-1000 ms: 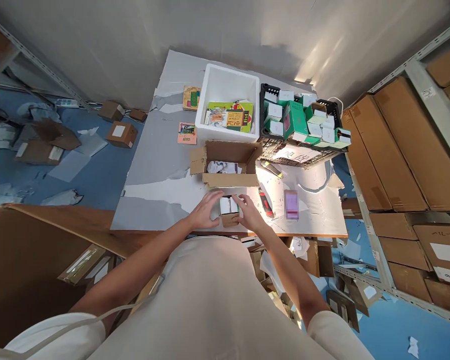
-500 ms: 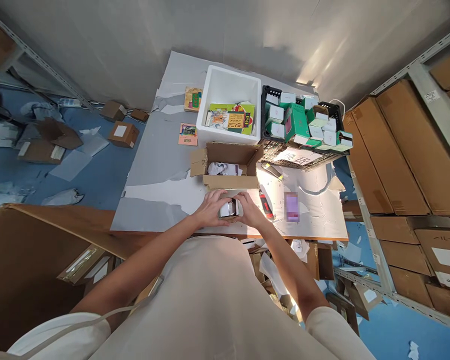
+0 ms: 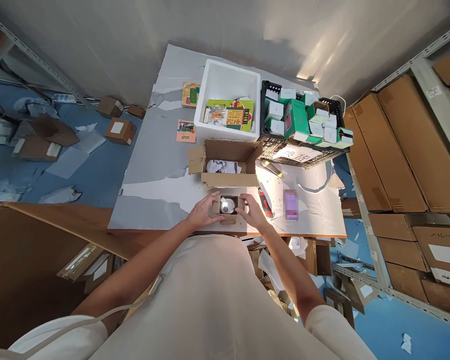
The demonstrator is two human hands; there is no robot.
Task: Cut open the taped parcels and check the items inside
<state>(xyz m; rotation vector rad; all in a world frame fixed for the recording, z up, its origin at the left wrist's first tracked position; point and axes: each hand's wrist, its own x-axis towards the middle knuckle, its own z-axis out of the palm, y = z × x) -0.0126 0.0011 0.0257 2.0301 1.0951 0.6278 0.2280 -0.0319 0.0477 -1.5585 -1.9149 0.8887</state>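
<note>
One small cardboard box (image 3: 228, 219), mouth up, near edge of table (image 3: 165, 215)

Nearest: box sits between the wearer's hands, just inside the table's front edge. Opening faces up toward the camera; side flaps spread left and right, one flap turned toward the wearer. Mouth roughly square; depth hidden, so long axis cannot be told. Inside: a shiny, round silvery object (image 3: 227, 205), rounded face up.

Left hand (image 3: 203, 211): grips the box's left side, fingers curled at the flap, thumb at the near corner. Right hand (image 3: 253, 212): grips the right side likewise, fingers at the flap, thumb near the rim.

Right of the right hand: red-and-black utility knife (image 3: 265, 204), lying slantwise; beyond it a blurred purple rectangle (image 3: 291, 204), long axis running away from the wearer.

Farther: open shipping carton (image 3: 229, 180), long axis left-right, printed paper (image 3: 222, 167) inside. Black-and-yellow tool (image 3: 271, 168) at its right; kind unclear.

Farther again: pink booklet (image 3: 186, 131); white foam box (image 3: 200, 100) with colorful books (image 3: 237, 116); on its right, black plastic crate (image 3: 270, 145) filled with green-and-white boxes (image 3: 295, 120).

Far: gray wall (image 3: 225, 25).
</note>
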